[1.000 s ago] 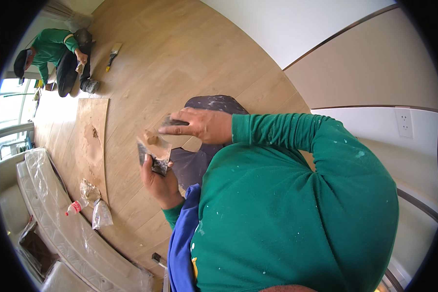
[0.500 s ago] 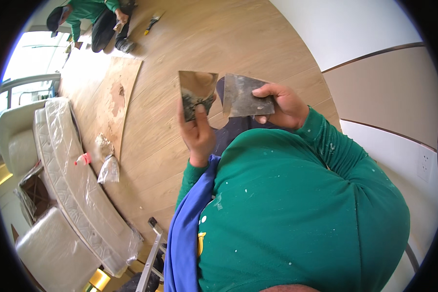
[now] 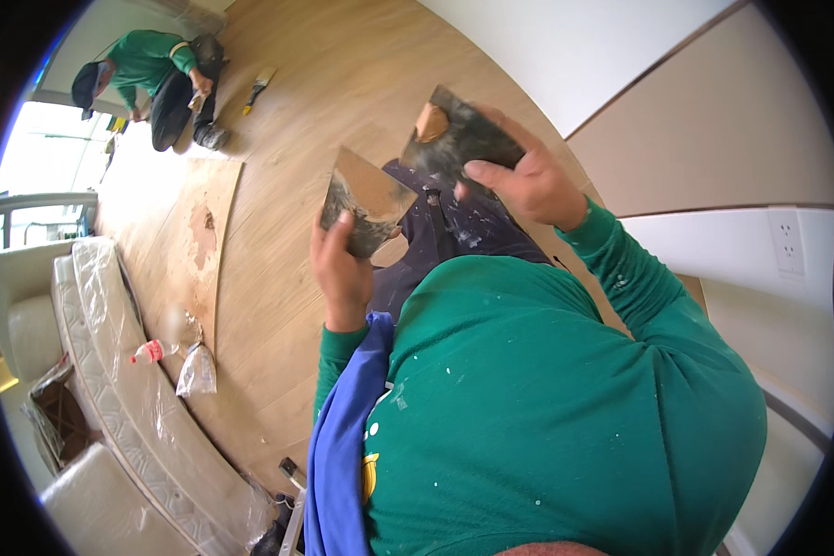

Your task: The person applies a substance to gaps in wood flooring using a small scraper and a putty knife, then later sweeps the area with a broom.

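My left hand (image 3: 341, 283) grips a flat metal scraper blade (image 3: 366, 208) by its lower part, thumb across its face. Dark smears cover the lower half; the upper half looks tan, and whether that is filler or reflection I cannot tell. Farther right and a little higher, my right hand (image 3: 533, 181) is closed on a second scraper blade (image 3: 468, 144), dark and smeared, thumb on the near face. A tan patch (image 3: 431, 122) shows near its far left corner. The two blades are tilted and apart, held above my dark, paint-spotted trousers (image 3: 435, 227).
A co-worker (image 3: 157, 69) crouches at the far left beside a brush (image 3: 259, 88) on the wooden floor. A stained board (image 3: 199, 241), a bottle (image 3: 148, 351) and a plastic bag (image 3: 196, 371) lie nearer. Plastic-wrapped furniture (image 3: 148, 389) lines the left; a wall (image 3: 713, 120) stands right.
My right hand has lifted its blade farther away and turned it, and a tan patch now shows there. The left blade has tilted, and the gap between the blades is wider. The view has shifted.
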Tool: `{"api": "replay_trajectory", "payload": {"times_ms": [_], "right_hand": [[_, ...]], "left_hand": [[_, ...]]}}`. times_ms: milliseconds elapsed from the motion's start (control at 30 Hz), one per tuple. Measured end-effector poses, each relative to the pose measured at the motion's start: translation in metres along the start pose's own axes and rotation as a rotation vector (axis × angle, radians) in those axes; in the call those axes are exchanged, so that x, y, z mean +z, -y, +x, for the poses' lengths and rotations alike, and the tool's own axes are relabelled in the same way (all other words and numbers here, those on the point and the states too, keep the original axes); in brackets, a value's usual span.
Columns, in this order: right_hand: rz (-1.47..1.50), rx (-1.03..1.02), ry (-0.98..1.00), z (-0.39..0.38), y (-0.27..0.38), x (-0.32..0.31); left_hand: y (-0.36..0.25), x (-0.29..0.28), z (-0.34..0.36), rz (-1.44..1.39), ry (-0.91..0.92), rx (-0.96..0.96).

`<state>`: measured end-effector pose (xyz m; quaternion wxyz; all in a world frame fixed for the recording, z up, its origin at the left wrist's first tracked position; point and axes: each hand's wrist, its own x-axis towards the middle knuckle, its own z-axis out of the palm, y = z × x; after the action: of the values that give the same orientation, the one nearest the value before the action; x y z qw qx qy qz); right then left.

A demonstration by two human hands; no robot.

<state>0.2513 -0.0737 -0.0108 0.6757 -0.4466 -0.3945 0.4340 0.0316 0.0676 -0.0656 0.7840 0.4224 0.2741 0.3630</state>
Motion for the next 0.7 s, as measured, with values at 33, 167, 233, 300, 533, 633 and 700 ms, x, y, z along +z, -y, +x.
{"api": "replay_trajectory", "payload": {"times_ms": [33, 167, 233, 300, 533, 633, 700], "right_hand": [[-0.220, -0.133, -0.007, -0.003, -0.005, 0.000], [-0.980, -0.432, 0.087, -0.006, -0.021, 0.031], [-1.138, -0.362, 0.069, -0.018, -0.025, 0.016], [-1.102, -0.285, 0.021, -0.023, -0.034, 0.007], [-1.290, -0.246, -0.117, -0.056, 0.029, -0.028], [-1.594, -0.285, -0.019, -0.052, 0.053, -0.031], [-1.696, -0.301, 0.030, -0.046, 0.064, -0.034]], "left_hand": [[-0.003, 0.006, 0.005, -0.236, -0.015, -0.176], [-0.001, 0.029, 0.002, -0.292, 0.037, -0.235], [-0.007, 0.028, 0.007, -0.269, 0.079, -0.220], [-0.014, 0.036, 0.008, -0.186, 0.076, -0.176], [-0.003, 0.066, 0.058, -0.061, 0.275, -0.264], [0.003, 0.080, 0.069, 0.027, 0.373, -0.256], [0.007, 0.089, 0.072, 0.143, 0.377, -0.210]]}}
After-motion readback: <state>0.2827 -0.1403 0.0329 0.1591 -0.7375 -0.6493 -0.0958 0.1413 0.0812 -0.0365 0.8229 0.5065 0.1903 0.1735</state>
